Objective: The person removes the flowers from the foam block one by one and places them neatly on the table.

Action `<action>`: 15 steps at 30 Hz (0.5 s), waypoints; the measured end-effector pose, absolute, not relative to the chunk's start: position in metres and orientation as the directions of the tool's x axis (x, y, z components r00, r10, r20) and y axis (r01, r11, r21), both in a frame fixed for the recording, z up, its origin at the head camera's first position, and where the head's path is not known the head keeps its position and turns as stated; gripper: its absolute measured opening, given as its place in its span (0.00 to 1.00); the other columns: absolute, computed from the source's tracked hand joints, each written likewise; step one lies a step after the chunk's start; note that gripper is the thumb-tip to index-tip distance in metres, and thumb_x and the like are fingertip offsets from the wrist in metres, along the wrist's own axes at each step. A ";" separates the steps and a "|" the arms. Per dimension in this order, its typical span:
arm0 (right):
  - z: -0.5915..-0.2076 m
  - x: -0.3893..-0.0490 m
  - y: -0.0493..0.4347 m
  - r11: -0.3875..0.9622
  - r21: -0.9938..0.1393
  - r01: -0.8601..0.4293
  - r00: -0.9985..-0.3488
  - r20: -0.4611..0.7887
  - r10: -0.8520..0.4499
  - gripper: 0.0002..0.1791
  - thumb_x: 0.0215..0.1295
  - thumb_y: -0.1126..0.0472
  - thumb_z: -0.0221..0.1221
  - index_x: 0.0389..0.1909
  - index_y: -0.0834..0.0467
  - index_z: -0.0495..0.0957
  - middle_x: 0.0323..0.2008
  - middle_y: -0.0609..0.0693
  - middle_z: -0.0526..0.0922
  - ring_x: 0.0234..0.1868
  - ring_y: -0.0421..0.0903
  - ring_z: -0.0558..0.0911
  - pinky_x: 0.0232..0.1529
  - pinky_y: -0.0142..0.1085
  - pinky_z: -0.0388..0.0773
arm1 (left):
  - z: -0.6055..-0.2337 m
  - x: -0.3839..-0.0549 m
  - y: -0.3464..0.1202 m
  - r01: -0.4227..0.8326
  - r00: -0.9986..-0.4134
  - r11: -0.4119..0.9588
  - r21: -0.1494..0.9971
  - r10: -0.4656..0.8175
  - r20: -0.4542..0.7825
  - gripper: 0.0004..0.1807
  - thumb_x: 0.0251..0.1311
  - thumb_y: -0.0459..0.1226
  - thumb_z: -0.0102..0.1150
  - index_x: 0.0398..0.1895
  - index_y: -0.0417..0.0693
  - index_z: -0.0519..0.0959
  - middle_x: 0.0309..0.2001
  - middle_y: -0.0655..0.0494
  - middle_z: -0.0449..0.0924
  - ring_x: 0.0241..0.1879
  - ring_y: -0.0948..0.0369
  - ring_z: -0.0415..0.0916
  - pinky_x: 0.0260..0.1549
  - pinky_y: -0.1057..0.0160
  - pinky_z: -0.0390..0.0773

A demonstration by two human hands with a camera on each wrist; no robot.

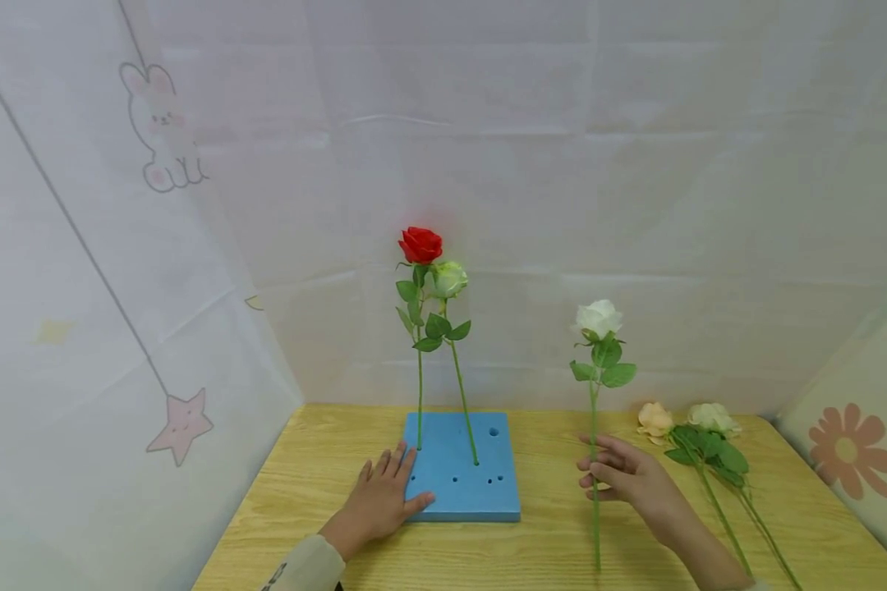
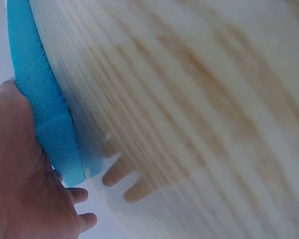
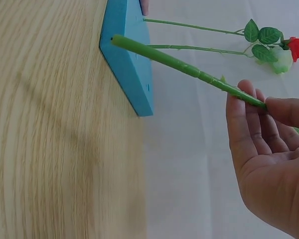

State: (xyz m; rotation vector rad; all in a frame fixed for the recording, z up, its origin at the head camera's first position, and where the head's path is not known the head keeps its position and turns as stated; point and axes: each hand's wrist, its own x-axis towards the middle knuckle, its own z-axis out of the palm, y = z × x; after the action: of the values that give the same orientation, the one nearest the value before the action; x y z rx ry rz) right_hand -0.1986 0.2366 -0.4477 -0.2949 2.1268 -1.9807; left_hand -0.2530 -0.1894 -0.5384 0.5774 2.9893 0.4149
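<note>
My right hand pinches the green stem of a white rose between thumb and fingers. The flower is upright, right of a blue foam block, and in the right wrist view the cut stem end is clear of the table. Flat on the block's left edge rests my left hand, fingers spread and straight. Two flowers stand in the block: a red rose at the left and a pale green rose leaning near the middle. Several small holes show in the block's top.
On the right side of the wooden table lie a peach rose and a cream-white rose, stems toward the front edge. Behind the table hangs a pale curtain, and printed sheets flank both sides.
</note>
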 end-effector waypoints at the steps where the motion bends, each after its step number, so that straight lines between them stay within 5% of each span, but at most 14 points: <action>1: -0.448 -0.199 0.238 0.073 -0.997 0.003 -0.954 -0.025 -0.299 0.41 0.74 0.59 0.60 0.78 0.69 0.50 0.50 0.54 0.83 0.47 0.48 0.86 0.50 0.49 0.84 | -0.539 -0.253 -0.190 0.359 -0.926 0.892 0.275 0.377 -0.017 0.50 0.69 0.70 0.41 0.82 0.47 0.51 0.81 0.44 0.44 0.77 0.37 0.48 0.69 0.29 0.50; 15: -0.460 -0.200 0.267 0.124 -0.992 0.030 -0.940 -0.071 -0.334 0.35 0.76 0.57 0.58 0.78 0.63 0.58 0.49 0.52 0.83 0.49 0.51 0.86 0.50 0.50 0.84 | -0.538 -0.252 -0.190 0.362 -0.923 0.890 0.277 0.384 -0.029 0.53 0.67 0.74 0.34 0.83 0.47 0.49 0.82 0.44 0.43 0.77 0.38 0.48 0.69 0.29 0.49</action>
State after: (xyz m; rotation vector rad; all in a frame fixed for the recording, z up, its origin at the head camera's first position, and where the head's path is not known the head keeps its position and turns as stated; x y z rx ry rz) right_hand -0.1997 0.2670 -0.4597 -0.2978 2.1291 -1.8889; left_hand -0.2523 -0.1898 -0.5377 0.5876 2.9729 0.4112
